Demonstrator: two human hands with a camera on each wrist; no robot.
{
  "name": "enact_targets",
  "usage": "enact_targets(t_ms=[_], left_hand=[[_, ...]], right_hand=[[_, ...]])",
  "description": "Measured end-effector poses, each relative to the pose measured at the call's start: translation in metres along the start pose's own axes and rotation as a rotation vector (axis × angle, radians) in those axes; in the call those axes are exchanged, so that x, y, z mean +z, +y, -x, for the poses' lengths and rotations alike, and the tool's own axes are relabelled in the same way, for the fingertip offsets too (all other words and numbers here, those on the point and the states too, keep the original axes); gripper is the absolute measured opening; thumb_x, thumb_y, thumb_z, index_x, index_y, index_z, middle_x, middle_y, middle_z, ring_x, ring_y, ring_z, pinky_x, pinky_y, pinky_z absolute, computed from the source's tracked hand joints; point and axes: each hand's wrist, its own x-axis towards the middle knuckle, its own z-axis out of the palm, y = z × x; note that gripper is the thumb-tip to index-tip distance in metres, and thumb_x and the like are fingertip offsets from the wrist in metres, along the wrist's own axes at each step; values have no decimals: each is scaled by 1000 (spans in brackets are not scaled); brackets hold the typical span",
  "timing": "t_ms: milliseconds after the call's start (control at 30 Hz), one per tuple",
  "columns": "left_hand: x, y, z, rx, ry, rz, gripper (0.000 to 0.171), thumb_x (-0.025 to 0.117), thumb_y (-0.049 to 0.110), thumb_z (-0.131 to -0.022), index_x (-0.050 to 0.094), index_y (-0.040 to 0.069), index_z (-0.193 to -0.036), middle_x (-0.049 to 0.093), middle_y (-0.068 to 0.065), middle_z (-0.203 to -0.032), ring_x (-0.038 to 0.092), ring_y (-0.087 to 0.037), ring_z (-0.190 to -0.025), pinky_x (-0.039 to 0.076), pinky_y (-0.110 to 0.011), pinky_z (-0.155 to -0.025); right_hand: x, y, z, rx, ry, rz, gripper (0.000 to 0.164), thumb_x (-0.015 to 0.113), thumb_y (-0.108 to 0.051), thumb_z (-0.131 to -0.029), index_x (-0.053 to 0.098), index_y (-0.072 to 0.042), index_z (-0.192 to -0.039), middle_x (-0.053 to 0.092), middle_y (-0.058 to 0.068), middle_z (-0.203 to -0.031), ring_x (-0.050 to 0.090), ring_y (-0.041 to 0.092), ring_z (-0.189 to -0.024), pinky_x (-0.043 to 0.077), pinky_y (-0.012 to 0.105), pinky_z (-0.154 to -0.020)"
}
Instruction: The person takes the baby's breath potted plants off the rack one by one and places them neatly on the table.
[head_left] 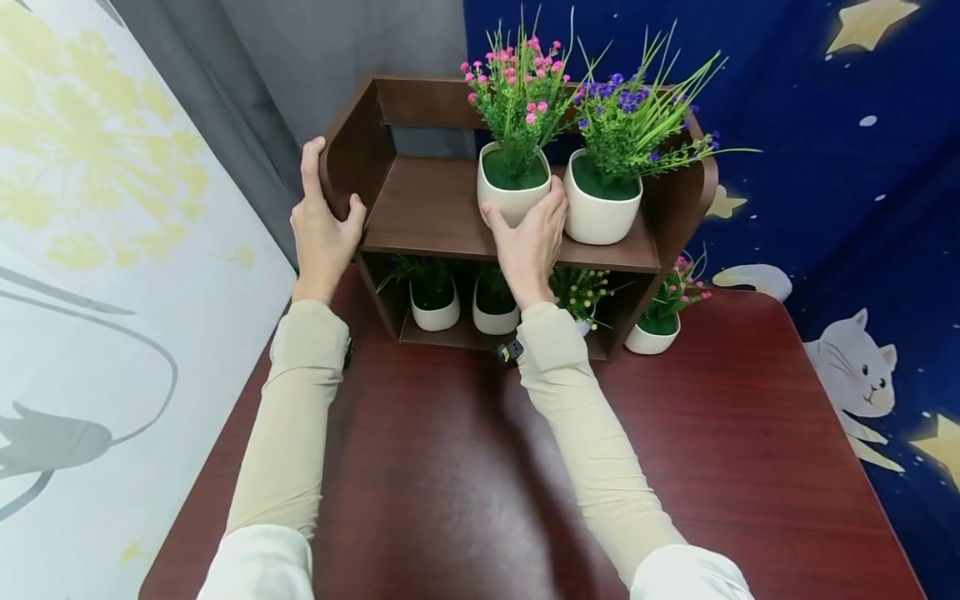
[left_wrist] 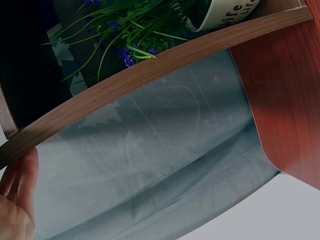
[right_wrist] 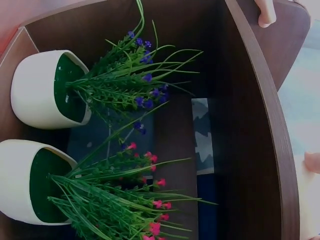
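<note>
A brown two-tier shelf (head_left: 427, 204) stands on the table. My left hand (head_left: 322, 233) grips its left side panel, thumb on the inner face and fingers outside; the left wrist view shows part of this hand (left_wrist: 20, 195) against the panel's edge. On the upper tier, my right hand (head_left: 531, 242) holds a white pot (head_left: 516, 202) of pink flowers, thumb on one side and fingers on the other. Just right of it is a white pot (head_left: 603, 212) with purple flowers, close to those fingers. Whether the held pot touches the board I cannot tell.
Several potted plants fill the lower tier, among them a purple-flowered pot (right_wrist: 37, 90) and a pink-flowered pot (right_wrist: 15, 182). Another pink-flowered pot (head_left: 654, 335) sits on the dark red table (head_left: 750, 433), right of the shelf. Grey and blue curtains (head_left: 810, 208) hang behind.
</note>
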Motion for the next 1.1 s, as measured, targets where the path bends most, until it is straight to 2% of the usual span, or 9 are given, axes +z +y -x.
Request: enact_targets(t_ms=[100, 400, 600, 633, 833, 967, 1100], left_hand=[[-2, -2, 0, -1, -6, -1, 59, 55, 18, -89, 28, 26, -141, 57, -15, -84, 39, -26, -50, 32, -36, -54], [-4, 0, -2, 5, -7, 8, 61, 56, 16, -88, 28, 25, -142, 62, -13, -104, 44, -29, -51, 36, -40, -55], [-4, 1, -3, -9, -10, 11, 62, 56, 15, -87, 29, 29, -142, 62, -12, -105, 46, -32, -53, 39, -42, -58], [-3, 0, -3, -15, -9, 11, 62, 56, 15, -87, 29, 29, -142, 62, -13, -102, 46, -33, -54, 39, -42, -59], [-2, -2, -2, -25, -1, 9, 63, 58, 16, -87, 29, 28, -142, 61, -8, -114, 49, -35, -57, 41, -44, -63], [-1, -1, -1, -18, -3, 0, 63, 56, 17, -87, 28, 29, -142, 60, -8, -115, 50, -35, -57, 41, -43, -62], [0, -2, -2, -17, 3, 0, 63, 55, 17, -87, 28, 29, -143, 58, -3, -121, 51, -37, -60, 42, -44, -63]], right_hand=[[-2, -1, 4, -26, 1, -18, 89, 72, -47, -76, 27, -5, -141, 37, 8, -137, 36, 16, -126, 28, 27, -101], [-20, 2, 29, -118, -20, -56, 88, 72, -48, -74, 31, -5, -139, 42, 7, -134, 42, 16, -121, 31, 28, -99], [-39, 7, 51, -191, -21, -132, 87, 72, -50, -74, 32, -8, -139, 43, 4, -133, 43, 13, -119, 34, 29, -97], [-41, 7, 55, -212, -20, -151, 86, 72, -49, -74, 33, -8, -138, 43, 4, -133, 44, 13, -118, 34, 29, -96], [-55, 3, 71, -336, -26, -238, 85, 76, -43, -72, 34, -10, -138, 44, 0, -133, 43, 9, -119, 35, 31, -96], [-64, 3, 80, -382, -35, -267, 86, 78, -38, -72, 33, -8, -138, 43, 2, -134, 43, 10, -120, 36, 32, -95], [-74, 4, 87, -410, -10, -277, 88, 81, -35, -70, 34, -5, -138, 43, 2, -135, 41, 11, -122, 36, 34, -96]])
